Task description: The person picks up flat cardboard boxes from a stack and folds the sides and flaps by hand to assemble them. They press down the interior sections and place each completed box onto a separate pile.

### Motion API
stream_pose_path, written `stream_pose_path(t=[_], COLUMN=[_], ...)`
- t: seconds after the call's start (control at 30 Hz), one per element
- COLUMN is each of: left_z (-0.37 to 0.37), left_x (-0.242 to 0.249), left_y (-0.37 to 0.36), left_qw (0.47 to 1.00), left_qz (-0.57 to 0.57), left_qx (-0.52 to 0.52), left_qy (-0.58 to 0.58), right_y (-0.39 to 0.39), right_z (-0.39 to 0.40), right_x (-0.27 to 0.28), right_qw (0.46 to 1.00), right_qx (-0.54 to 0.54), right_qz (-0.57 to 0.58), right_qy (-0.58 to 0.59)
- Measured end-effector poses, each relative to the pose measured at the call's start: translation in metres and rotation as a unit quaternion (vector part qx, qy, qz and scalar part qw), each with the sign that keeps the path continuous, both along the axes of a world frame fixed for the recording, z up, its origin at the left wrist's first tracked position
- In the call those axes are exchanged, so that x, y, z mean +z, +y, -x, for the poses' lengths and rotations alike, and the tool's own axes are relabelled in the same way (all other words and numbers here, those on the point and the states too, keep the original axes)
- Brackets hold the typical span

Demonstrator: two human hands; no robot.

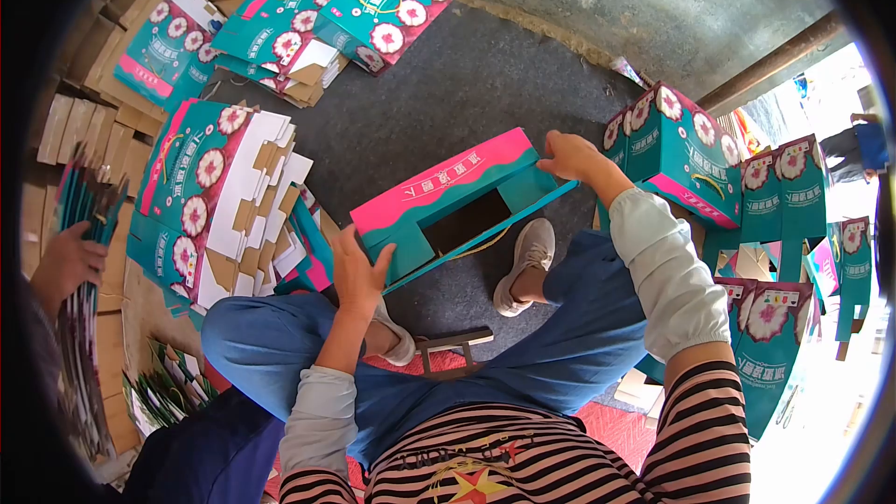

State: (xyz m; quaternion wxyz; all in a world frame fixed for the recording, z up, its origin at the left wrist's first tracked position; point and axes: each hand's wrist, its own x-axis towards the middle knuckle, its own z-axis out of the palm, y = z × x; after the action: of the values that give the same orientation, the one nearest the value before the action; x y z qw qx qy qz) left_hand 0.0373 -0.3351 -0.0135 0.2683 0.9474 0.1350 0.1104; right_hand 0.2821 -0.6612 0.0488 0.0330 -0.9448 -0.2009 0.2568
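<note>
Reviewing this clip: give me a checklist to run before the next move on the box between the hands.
1. Left hand at the box: ok, at one end.
2. Right hand at the box: ok, at the opposite end.
3. Opening closed: not ok, a dark gap shows.
4. Co-worker's hand away from the box: ok, off to the left.
5. Grip firmness: cannot tell.
</note>
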Motion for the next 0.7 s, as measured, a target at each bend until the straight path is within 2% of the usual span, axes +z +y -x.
stream_pose_path(t=[0.03, 0.07, 0.13, 0.17, 0.23, 0.33, 0.43, 0.47, 0.53, 0.63, 0.67, 0.7], left_z=[0.003, 0.003, -0.002, -0.006, -0.005, -0.004, -0.020, -0.028, -0.050, -0.094, -0.110, -0.127], left_x=[-0.024, -0.036, 0.002, 0.016, 0.006, -0.007, -0.004, 0.002, 0.030, 0.085, 0.099, 0.107], left_y=[0.009, 0.015, 0.004, -0.001, 0.004, 0.008, -0.004, -0.008, -0.023, -0.077, -0.098, -0.120], left_qw=[1.000, 0.999, 0.967, 0.931, 0.949, 0.958, 0.974, 0.978, 0.983, 0.988, 0.983, 0.976], left_qz=[0.020, 0.038, 0.195, 0.271, 0.245, 0.229, 0.195, 0.187, 0.177, 0.137, 0.139, 0.141], left_qx=[0.003, 0.007, 0.043, 0.057, 0.027, 0.002, 0.004, -0.003, -0.026, -0.043, -0.062, -0.083], left_qy=[-0.002, -0.005, 0.158, 0.237, 0.198, 0.170, 0.118, 0.095, 0.042, -0.064, -0.103, -0.141], right_y=[-0.004, -0.007, -0.010, -0.007, -0.001, 0.001, -0.006, -0.014, -0.045, -0.106, -0.125, -0.150], right_z=[-0.001, -0.004, -0.011, -0.012, -0.014, -0.015, -0.019, -0.022, -0.027, 0.000, 0.014, 0.025], right_x=[-0.003, -0.010, -0.023, -0.023, -0.021, -0.015, 0.025, 0.041, 0.069, 0.122, 0.137, 0.140], right_qw=[0.998, 0.997, 0.983, 0.983, 0.982, 0.989, 0.997, 0.996, 0.982, 0.931, 0.915, 0.886], right_qx=[-0.042, -0.043, -0.046, -0.038, -0.027, 0.004, -0.014, -0.028, 0.011, -0.085, -0.142, -0.190], right_qz=[-0.017, -0.059, -0.141, -0.129, -0.101, -0.082, -0.065, -0.083, -0.126, -0.249, -0.263, -0.331], right_qy=[-0.039, 0.011, 0.112, 0.128, 0.159, 0.125, 0.031, 0.008, -0.139, -0.253, -0.272, -0.261])
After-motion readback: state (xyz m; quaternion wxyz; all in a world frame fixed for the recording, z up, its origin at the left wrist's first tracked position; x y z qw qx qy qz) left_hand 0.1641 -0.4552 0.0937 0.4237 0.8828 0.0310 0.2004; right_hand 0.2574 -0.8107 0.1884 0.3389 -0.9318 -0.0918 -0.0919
